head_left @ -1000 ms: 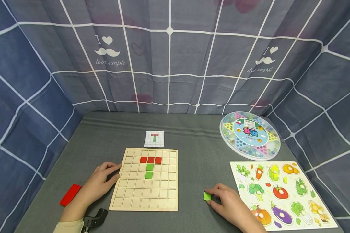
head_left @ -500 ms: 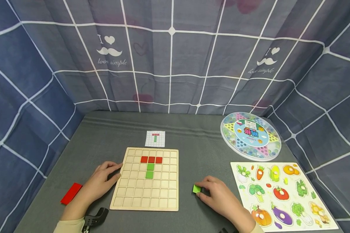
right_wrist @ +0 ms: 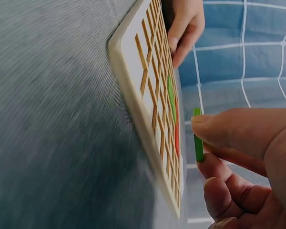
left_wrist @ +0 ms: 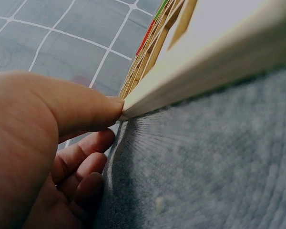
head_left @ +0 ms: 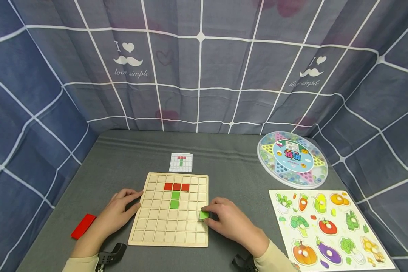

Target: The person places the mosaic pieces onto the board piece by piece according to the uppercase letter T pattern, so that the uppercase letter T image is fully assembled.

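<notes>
Between the thumb and forefinger of my right hand [head_left: 229, 219] is a small green square tile [head_left: 203, 215]. It is held above the right edge of the wooden grid board [head_left: 156, 226]; the right wrist view shows the tile [right_wrist: 198, 138] edge-on, apart from the board. Three red tiles [head_left: 176, 187] form a row on the board, with two green tiles [head_left: 174, 204] in a column below the middle one. My left hand [head_left: 120, 209] touches the board's left edge. In the left wrist view its thumb [left_wrist: 86, 107] presses against the rim, the other fingers loosely bent.
Behind the board lies a small card [head_left: 181, 162] printed with a red-and-green T. A red block [head_left: 83, 226] sits by my left forearm. To the right are a vegetable puzzle board [head_left: 329, 241] and a round Chinese checkers box [head_left: 292, 160]. Curtains [head_left: 217, 68] surround the table.
My right hand has carried the green tile leftward from the bare cloth near the puzzle board to above the grid board's right edge. The left hand has stayed at the board's left edge.
</notes>
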`<state>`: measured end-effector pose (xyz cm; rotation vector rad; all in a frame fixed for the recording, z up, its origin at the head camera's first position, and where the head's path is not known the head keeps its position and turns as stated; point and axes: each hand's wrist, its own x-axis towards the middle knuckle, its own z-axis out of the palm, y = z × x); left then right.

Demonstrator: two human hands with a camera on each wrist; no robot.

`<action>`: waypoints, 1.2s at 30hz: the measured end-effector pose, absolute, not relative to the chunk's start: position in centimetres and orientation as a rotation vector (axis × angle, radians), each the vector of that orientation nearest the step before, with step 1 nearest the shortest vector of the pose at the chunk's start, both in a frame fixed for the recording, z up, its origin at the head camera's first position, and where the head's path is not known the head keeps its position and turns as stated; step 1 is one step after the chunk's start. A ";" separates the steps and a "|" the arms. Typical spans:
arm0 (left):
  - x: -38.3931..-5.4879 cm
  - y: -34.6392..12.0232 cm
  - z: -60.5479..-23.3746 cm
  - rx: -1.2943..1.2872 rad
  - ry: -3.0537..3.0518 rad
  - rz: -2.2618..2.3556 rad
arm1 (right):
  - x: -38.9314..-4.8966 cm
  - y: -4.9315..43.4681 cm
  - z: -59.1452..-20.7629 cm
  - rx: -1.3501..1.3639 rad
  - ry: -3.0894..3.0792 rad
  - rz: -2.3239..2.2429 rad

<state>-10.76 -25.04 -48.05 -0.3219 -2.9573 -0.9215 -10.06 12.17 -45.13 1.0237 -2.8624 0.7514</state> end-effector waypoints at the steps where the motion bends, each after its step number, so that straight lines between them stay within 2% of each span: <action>1: -10.8 -25.0 -48.1 -0.323 -2.957 -0.922 | -10.2 11.7 -45.1 1.039 -2.862 0.750; 20: -10.8 -25.1 -48.0 -0.341 -2.951 -0.931 | -12.1 4.1 -45.4 1.264 -2.773 0.645; 36: -10.8 -25.1 -47.9 -0.343 -2.944 -0.933 | -12.4 3.0 -46.7 1.255 -2.783 0.595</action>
